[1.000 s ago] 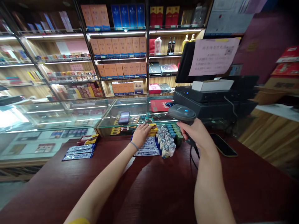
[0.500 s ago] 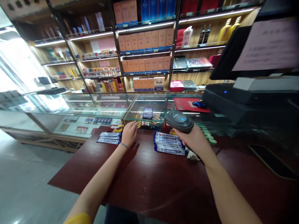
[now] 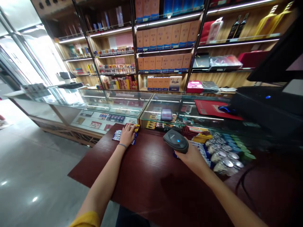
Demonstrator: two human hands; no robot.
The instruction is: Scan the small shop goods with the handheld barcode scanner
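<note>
My left hand (image 3: 127, 135) lies with its fingers spread over blue-and-white packets (image 3: 116, 135) near the table's far left edge. Its fingertips reach a yellow-and-red packet (image 3: 136, 127) behind them; the hand covers part of both. In my right hand (image 3: 193, 156) is a black barcode scanner (image 3: 175, 140) with a lit blue light, raised above the table. Under and beyond that hand, more blue-and-white packets (image 3: 201, 148) are partly hidden. Red-and-yellow packets (image 3: 197, 134) lie behind them, and several rows of small jars with silvery lids (image 3: 220, 153) stand to the right.
A dark red wooden table (image 3: 142, 176) fills the foreground. Behind it runs a glass display counter (image 3: 113, 104), with a red mat (image 3: 208, 108) and a mouse (image 3: 226, 109) on top. Black equipment (image 3: 267, 104) stands at right, and a black cable (image 3: 242, 183) curls over the table.
My left hand has moved left onto the small packets. The scanner in my right hand has shifted left relative to the larger packet group. The view has turned, and the jars show more fully.
</note>
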